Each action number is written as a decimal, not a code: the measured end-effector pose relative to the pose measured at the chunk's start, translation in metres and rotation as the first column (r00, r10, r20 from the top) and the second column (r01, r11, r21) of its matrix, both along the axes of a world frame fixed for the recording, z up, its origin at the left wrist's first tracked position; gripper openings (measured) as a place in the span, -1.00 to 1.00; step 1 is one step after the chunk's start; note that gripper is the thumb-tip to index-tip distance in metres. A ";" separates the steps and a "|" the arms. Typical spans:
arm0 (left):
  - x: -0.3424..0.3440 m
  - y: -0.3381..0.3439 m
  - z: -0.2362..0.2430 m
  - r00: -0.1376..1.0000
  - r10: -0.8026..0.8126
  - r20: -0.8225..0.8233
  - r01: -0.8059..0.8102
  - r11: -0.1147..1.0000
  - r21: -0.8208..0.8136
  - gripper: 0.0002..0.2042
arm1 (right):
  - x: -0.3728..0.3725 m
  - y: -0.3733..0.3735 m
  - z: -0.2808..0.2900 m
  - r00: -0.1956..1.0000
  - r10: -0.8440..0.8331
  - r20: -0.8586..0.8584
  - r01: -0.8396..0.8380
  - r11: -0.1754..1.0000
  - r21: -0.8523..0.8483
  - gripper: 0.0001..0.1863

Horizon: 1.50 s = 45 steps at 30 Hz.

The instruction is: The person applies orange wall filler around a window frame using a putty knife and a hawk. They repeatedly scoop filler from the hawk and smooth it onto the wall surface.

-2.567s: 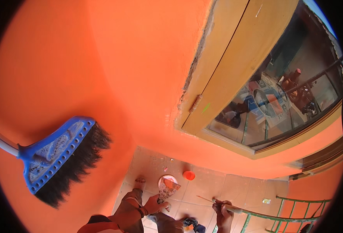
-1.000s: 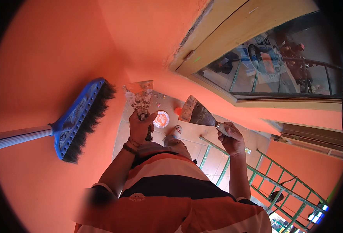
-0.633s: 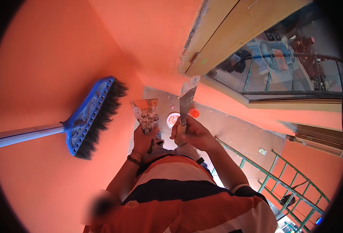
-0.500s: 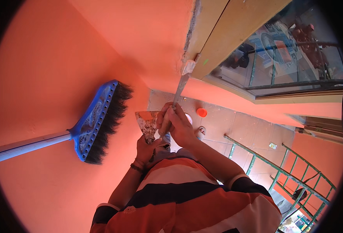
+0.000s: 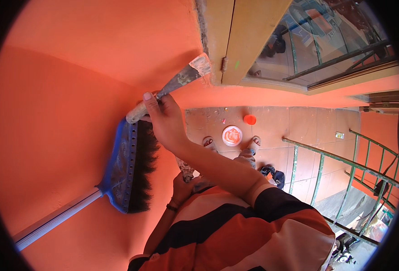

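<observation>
My right hand (image 5: 167,121) is closed round the pale handle of a putty knife (image 5: 181,81), thumb lying along it. The steel blade slants up to the right, its tip smeared with whitish-pink paste. That tip lies by the orange wall's rough edge along the tan window frame (image 5: 244,40); whether it touches, I cannot tell. Lower down, near my waist, my left hand (image 5: 183,187) grips a wider paste-stained scraper (image 5: 185,170), largely hidden behind my right forearm.
A blue broom (image 5: 118,171) with black bristles leans against the left wall, close to my right hand. On the tiled floor stand a round tub of pinkish paste (image 5: 232,135) and a small orange container (image 5: 250,119). A green metal ladder-like frame (image 5: 339,158) occupies the right.
My right hand has moved up and left with the putty knife, away from the left hand, and the blade has tilted rightward. The left hand stays low with the scraper. The view has shifted.
</observation>
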<state>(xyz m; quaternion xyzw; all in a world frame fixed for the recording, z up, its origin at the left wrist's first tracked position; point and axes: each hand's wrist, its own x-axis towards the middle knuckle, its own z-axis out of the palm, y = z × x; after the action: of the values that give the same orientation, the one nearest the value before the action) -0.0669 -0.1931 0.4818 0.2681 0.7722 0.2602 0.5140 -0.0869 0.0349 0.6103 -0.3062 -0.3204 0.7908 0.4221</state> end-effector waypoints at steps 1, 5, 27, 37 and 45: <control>-0.002 0.001 -0.002 1.000 0.001 0.007 -0.001 0.999 0.043 -0.64 | -0.004 0.005 -0.001 0.997 -0.029 0.065 0.030 0.999 -0.012 -0.60; -0.009 0.010 -0.008 0.998 0.004 0.058 -0.012 0.990 0.139 -0.67 | -0.016 0.023 -0.005 0.996 -0.049 -0.079 0.043 0.997 -0.071 -0.62; -0.035 0.021 -0.037 0.997 -0.074 0.012 0.073 0.992 0.105 -0.66 | -0.053 0.072 -0.030 0.997 -0.073 -0.025 0.074 0.997 0.016 -0.62; -0.030 0.016 -0.033 0.997 -0.074 -0.017 0.076 0.990 0.122 -0.65 | -0.051 0.075 -0.037 0.978 0.021 0.209 -0.062 0.979 0.192 -0.56; -0.022 0.025 -0.018 0.986 -0.141 -0.088 0.160 0.946 0.283 -0.61 | -0.032 0.059 -0.011 0.990 0.086 0.108 -0.102 0.982 0.156 -0.53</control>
<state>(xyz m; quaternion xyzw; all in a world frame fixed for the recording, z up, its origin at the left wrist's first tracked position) -0.0893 -0.1686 0.4638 0.4068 0.7199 0.3210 0.4618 -0.1185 0.0936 0.5998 -0.2952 -0.4183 0.7650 0.3907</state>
